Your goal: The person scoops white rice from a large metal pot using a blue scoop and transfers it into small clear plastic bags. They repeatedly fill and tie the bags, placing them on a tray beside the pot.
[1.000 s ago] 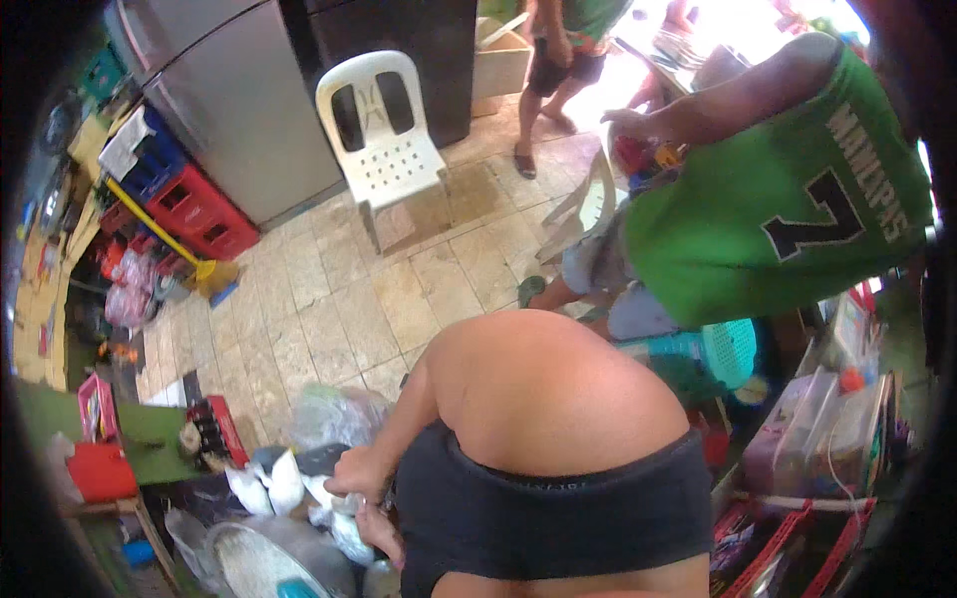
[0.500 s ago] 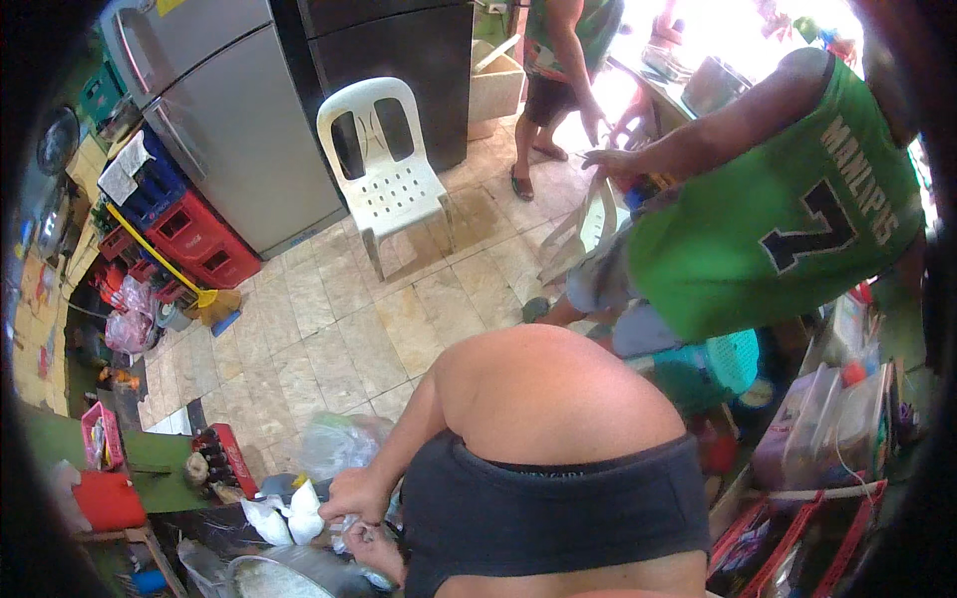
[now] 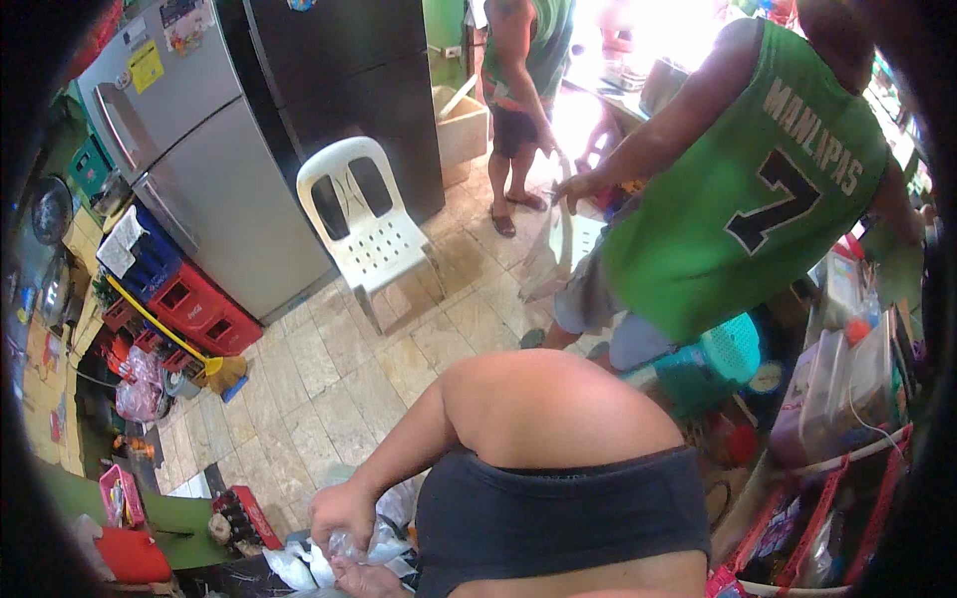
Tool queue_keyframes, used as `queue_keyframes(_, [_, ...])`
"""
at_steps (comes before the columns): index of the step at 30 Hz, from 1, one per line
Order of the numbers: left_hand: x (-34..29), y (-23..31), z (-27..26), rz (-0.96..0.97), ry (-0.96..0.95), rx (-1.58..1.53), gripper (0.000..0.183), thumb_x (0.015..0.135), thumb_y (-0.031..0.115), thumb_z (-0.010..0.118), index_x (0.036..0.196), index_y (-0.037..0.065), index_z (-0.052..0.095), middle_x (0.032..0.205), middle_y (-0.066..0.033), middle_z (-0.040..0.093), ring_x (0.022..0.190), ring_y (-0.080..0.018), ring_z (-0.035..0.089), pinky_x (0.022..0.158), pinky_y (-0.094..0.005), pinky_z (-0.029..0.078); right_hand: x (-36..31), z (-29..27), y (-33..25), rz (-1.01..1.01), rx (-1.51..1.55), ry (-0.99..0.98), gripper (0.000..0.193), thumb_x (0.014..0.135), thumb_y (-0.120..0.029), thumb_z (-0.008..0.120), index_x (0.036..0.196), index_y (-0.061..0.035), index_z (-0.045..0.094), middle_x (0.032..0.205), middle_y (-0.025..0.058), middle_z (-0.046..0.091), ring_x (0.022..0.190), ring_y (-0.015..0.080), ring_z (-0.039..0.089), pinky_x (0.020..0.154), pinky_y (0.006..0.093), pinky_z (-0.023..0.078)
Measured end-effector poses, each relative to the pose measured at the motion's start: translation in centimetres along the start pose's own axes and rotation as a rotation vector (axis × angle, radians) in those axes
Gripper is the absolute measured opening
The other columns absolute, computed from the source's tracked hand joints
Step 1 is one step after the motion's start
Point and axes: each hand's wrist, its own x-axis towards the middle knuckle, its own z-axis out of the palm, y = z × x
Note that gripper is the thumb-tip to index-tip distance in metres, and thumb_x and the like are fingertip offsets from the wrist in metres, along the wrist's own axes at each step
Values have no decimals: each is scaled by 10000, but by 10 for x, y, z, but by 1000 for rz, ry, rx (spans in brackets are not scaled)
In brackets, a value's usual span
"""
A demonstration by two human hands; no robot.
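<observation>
At the lower edge, left of my body, my right hand (image 3: 344, 513) reaches down from the bent arm. Its fingers are closed on a crumpled clear plastic bag (image 3: 345, 546). Just below, my left hand (image 3: 367, 578) is closed against the same plastic, partly cut off by the frame edge. Beside the hands lie white filled plastic bags (image 3: 291, 568). More thin clear plastic (image 3: 397, 500) shows behind my right wrist.
A white plastic chair (image 3: 371, 239) stands on the tiles before two refrigerators (image 3: 199, 169). One person in a green jersey (image 3: 738, 199) grips another chair (image 3: 568, 239); a second person (image 3: 513, 100) stands beyond. Red crates (image 3: 204, 309), a broom (image 3: 221, 374) and a bottle crate (image 3: 244, 518) are left.
My view has shifted, so the room sits lower in the picture and a round metal vessel has left it. Clear plastic now shows between my hands. The person in the jersey stands more upright.
</observation>
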Motion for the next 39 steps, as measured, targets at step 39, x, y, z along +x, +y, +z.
queue_keyframes(39, [-150, 43, -23, -13, 744, 504, 120, 765, 107, 546, 737, 27, 631, 1114, -138, 490, 1057, -291, 460, 908, -358, 361, 34, 76, -66, -432, -213, -309, 213, 519, -82, 685, 699, -120, 577, 686, 30, 551, 580, 231, 489, 490, 322, 380])
